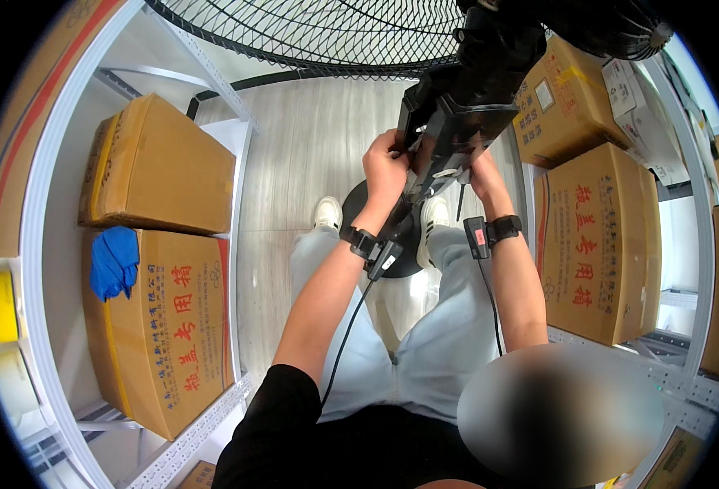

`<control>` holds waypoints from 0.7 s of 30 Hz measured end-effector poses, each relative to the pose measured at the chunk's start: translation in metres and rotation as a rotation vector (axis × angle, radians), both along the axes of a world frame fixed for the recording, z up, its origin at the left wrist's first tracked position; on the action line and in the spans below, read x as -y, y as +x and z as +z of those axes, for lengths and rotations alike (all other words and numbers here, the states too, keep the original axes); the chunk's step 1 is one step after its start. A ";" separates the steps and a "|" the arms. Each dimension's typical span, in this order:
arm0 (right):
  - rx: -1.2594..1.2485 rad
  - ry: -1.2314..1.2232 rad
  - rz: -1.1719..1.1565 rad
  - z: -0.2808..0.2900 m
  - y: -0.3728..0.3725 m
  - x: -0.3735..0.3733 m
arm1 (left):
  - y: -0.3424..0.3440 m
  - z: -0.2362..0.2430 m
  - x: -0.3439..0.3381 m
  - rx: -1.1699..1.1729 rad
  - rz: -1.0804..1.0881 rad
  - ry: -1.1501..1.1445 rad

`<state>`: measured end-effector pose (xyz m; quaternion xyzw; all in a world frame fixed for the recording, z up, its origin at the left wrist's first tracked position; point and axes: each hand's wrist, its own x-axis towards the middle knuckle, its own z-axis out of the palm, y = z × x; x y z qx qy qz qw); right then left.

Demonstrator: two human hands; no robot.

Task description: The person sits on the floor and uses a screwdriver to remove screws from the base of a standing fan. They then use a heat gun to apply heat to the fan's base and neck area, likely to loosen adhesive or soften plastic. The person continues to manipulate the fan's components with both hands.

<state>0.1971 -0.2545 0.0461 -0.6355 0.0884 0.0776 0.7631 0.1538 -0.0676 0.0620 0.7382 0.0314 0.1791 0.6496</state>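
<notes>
A large black pedestal fan [490,57] stands in front of me, its round base [400,265] on the floor between my feet. My left hand [386,173] is closed on the left edge of the black housing [457,122] on the fan's column, fingers bent around it. On the housing's right side, my right hand [483,173] grips near its lower edge, with its fingertips partly hidden behind the dark plastic. A short black cord [460,202] hangs beside the right hand. The wire guard [327,33] spreads above, to the left of the column.
White metal shelving [46,269] on the left bears brown cartons [184,167], with a blue cloth [115,262] over one. More cartons [595,244] and a white box [640,114] stand on the right shelving. Black wrist straps with cables are on both my wrists.
</notes>
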 end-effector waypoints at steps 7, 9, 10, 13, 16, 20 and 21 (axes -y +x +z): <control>0.019 -0.081 0.111 -0.012 -0.009 0.008 | 0.001 -0.003 0.000 0.009 0.036 0.004; 0.025 -0.064 0.133 -0.017 -0.009 0.009 | 0.001 -0.003 0.000 0.027 0.061 0.029; 0.019 -0.045 0.134 -0.018 -0.010 0.009 | 0.001 -0.003 0.000 0.028 0.066 0.037; -0.004 0.040 0.148 -0.024 -0.012 0.011 | -0.001 -0.002 0.001 0.037 0.072 0.031; -0.039 0.150 0.179 -0.033 -0.014 0.012 | -0.002 -0.001 0.003 0.043 0.049 -0.020; -0.080 0.218 0.233 -0.040 -0.007 0.015 | 0.000 0.000 0.003 0.021 0.015 0.005; -0.083 0.238 0.257 -0.040 -0.005 0.015 | 0.001 0.000 0.002 0.014 0.015 0.031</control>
